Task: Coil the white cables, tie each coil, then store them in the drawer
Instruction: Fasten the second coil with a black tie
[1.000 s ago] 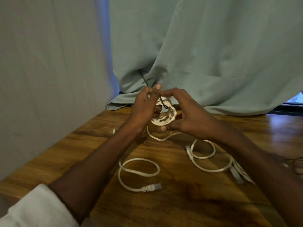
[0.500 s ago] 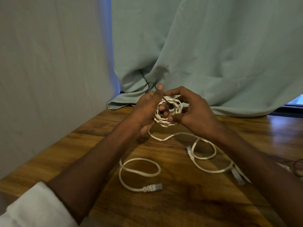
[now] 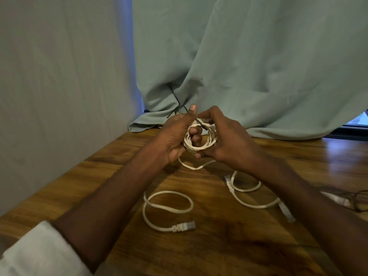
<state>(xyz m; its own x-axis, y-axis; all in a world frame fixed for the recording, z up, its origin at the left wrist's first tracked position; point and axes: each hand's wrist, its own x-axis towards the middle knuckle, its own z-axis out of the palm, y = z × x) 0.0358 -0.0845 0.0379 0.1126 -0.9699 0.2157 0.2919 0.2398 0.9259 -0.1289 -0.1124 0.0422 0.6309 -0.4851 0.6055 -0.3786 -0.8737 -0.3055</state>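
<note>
I see my left hand (image 3: pixel 175 136) and right hand (image 3: pixel 225 140) both gripping one cable coil (image 3: pixel 201 137) at twelve o'clock; two loose cables (image 3: pixel 169 208) lie on the table (image 3: pixel 219 246).

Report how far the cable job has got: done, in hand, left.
Done: one white cable is wound into a coil. In hand: the left hand and right hand both grip that coil, with a dark tie across its top, seemingly not yet fastened. Left: two loose cables lie uncoiled on the wooden table; nothing is stored, and no drawer is in view.
</note>
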